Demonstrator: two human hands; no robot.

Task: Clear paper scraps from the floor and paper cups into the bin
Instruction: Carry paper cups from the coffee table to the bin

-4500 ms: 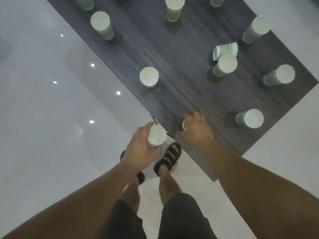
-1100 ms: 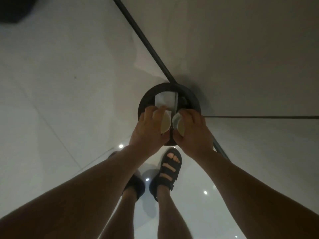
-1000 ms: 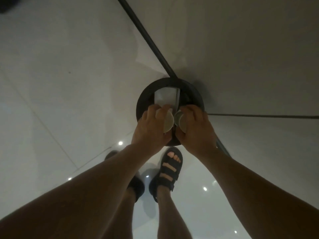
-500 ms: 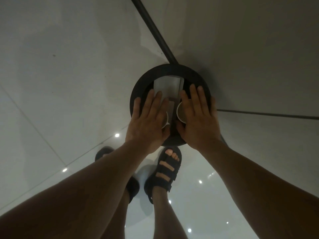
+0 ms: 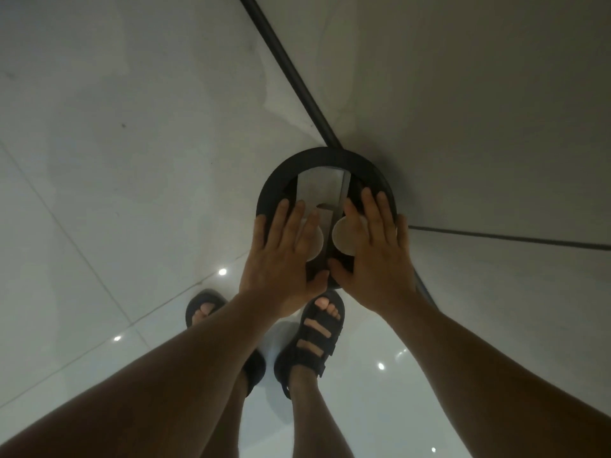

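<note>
- One black round bin [image 5: 330, 153] stands on the pale tiled floor [image 5: 139, 166], against the far wall [image 5: 479, 110].
- Two white paper cups show inside the bin's ring, side by side with their open mouths up: the left cup [image 5: 314, 247] and the right cup [image 5: 340, 241].
- One pale sheet [image 5: 319, 188] lies in the bin, beyond the cups.
- The left hand [image 5: 284, 259] is spread flat over the left half of the bin, fingers straight and released, grasping nothing. It partly covers the left cup.
- The right hand [image 5: 377, 256] mirrors it over the right half, fingers also straight and loose, partly covering the right cup.
- Whether either palm touches its cup cannot be told.
- The two thumbs lie close together at the bin's near edge.
- Two dark sandals stand just near of the bin: the left sandal [image 5: 200, 304] and the right sandal [image 5: 312, 342].
- Two dark strips meet behind the bin: one strip [image 5: 287, 71] runs far-left, the other strip [image 5: 496, 237] runs right.
</note>
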